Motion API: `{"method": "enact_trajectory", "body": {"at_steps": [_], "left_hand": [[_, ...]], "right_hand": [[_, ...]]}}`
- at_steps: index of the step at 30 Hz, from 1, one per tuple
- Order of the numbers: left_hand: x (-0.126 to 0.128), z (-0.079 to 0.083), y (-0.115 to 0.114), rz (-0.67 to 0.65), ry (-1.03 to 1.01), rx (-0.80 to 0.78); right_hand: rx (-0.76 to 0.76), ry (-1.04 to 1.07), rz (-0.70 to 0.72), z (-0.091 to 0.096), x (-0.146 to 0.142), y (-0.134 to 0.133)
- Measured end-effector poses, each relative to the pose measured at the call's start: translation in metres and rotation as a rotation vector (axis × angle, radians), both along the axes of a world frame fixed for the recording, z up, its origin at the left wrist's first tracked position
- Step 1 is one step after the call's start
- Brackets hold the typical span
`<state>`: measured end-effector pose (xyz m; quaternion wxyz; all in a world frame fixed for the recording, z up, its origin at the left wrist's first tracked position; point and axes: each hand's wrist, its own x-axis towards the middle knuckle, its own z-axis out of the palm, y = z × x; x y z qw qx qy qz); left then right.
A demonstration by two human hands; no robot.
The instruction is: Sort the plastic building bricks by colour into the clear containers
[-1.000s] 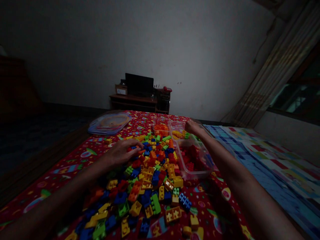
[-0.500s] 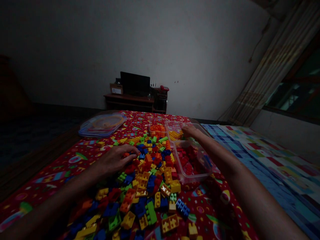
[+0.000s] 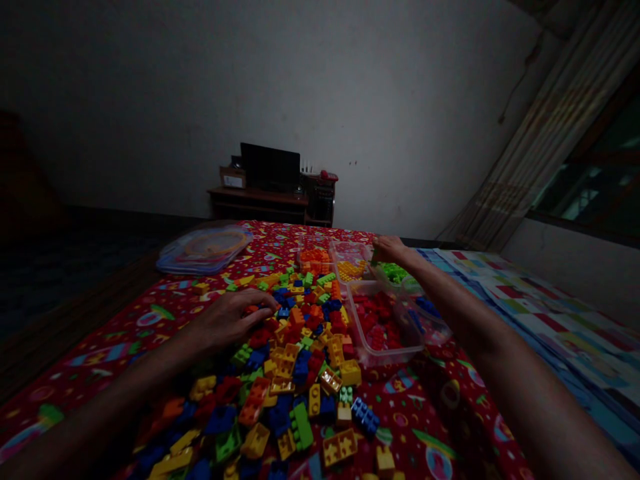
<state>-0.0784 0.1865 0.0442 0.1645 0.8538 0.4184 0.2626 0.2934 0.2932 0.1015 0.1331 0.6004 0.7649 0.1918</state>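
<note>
Pinching a small green plastic block (image 3: 375, 255) in the right hand (image 3: 390, 249), by the clear plastic box (image 3: 381, 276) of green blocks. Curling the left hand (image 3: 239, 317) over the multicoloured plastic block heap (image 3: 301, 363) on red patterned cloth (image 3: 415, 393); cannot tell if gripping any.

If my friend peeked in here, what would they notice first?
Probably the big, colourful pile of toy bricks spread down the middle of the red patterned cloth, with the left hand at its left side. Next might come the clear box of red bricks to the right of the pile, and the right hand beyond it, near the bright green bricks. Farther back, a dark screen stands before the pale wall.
</note>
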Motion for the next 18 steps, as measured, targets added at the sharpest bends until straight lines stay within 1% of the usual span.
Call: {"method": "enact_trajectory", "body": {"at_steps": [3,5,8,10,13,16,18], "left_hand": [[-0.003,-0.002,0.002,-0.004,0.010,0.002],[-0.004,-0.003,0.003,0.003,0.017,0.001],[-0.005,-0.005,0.004,0.007,0.016,0.002],[-0.006,-0.007,0.006,-0.003,0.014,0.006],[-0.008,-0.010,0.010,-0.002,0.021,0.023],[-0.015,-0.008,0.014,0.014,0.049,0.054],[-0.022,-0.004,0.017,0.045,0.072,0.068]], "right_hand": [[0.048,0.028,-0.087,0.017,0.012,-0.004],[0.071,0.047,-0.121,0.023,0.018,-0.008],[0.100,0.082,-0.131,0.024,0.018,-0.015],[0.107,0.103,-0.113,0.021,0.010,-0.019],[0.136,0.185,-0.005,0.015,-0.013,-0.026],[0.179,0.329,0.171,0.007,-0.044,-0.040],[0.194,0.440,0.286,0.000,-0.068,-0.055]]}}
